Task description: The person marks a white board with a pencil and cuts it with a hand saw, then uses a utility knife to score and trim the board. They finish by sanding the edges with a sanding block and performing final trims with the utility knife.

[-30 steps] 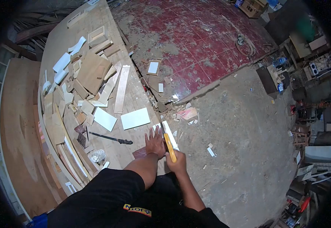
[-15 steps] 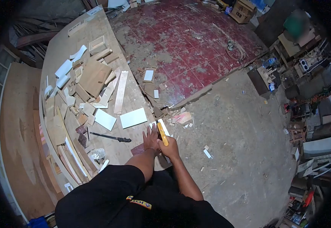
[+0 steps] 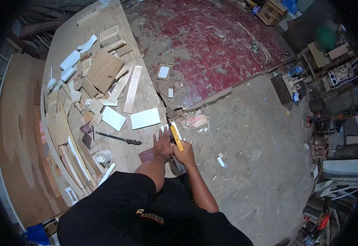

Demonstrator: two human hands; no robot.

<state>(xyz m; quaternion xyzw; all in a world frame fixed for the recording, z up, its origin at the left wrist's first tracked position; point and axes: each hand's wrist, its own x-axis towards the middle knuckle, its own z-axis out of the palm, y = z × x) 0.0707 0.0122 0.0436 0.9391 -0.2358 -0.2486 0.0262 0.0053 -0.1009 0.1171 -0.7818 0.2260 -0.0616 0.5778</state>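
Note:
My left hand [image 3: 162,146] lies flat near the table's right edge, fingers spread over a white piece [image 3: 165,128] that shows past the fingertips. My right hand [image 3: 184,154] is closed around a yellow utility knife [image 3: 176,138], held just beyond the edge and right beside the left hand. The knife points away from me; its blade tip is too small to make out. Just past the knife, a white strip [image 3: 177,128] shows. A white rectangular panel [image 3: 145,118] rests on the table ahead of my left hand. A dark handsaw-like tool [image 3: 117,138] lies to the left.
Wood offcuts and a brown board [image 3: 104,70] are heaped on the wooden table [image 3: 140,88]. A second white panel [image 3: 113,119] and a clear plastic container [image 3: 104,156] lie nearby. Scraps litter the concrete floor [image 3: 248,135]. At the upper right, a blurred green shape [image 3: 326,37] is visible.
The view has shifted slightly, so the table things sit a little differently in the frame. Both hands keep nearly the same pose, the utility knife still in the right hand.

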